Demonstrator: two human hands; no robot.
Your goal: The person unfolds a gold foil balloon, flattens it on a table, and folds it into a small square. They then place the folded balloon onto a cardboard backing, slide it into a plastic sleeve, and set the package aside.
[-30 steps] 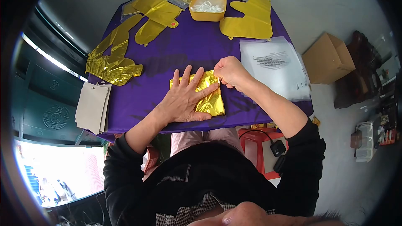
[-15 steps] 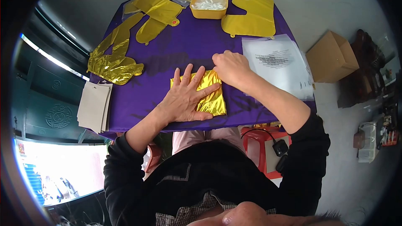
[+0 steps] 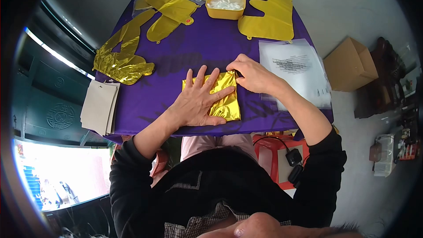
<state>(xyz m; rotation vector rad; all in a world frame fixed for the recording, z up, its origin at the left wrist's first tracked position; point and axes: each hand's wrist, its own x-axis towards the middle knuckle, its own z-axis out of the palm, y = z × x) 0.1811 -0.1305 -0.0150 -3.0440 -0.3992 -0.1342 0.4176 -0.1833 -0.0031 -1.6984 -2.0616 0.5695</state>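
Observation:
A folded sheet of shiny gold foil (image 3: 229, 105) lies near the front edge of the purple table. Spread flat over its left part is my left hand (image 3: 198, 101), fingers apart, pressing on the foil. My right hand (image 3: 253, 74) is closed at the foil's upper right corner, with thumb and fingertips pinched on that corner. The fingers of my left hand cover much of the foil's left side.
Gold foil shapes (image 3: 125, 57) lie at left and another (image 3: 273, 20) at back right. A yellow tub (image 3: 225, 14) holds white rings. Clear plastic bags (image 3: 295, 70) lie right, grey cards (image 3: 99, 108) left. A cardboard box (image 3: 350, 66) stands beyond the table.
My right hand has changed its pose at the foil's upper right corner, its thumb now showing below the fingers. My left hand stays flat on the foil. The whole view has shifted slightly.

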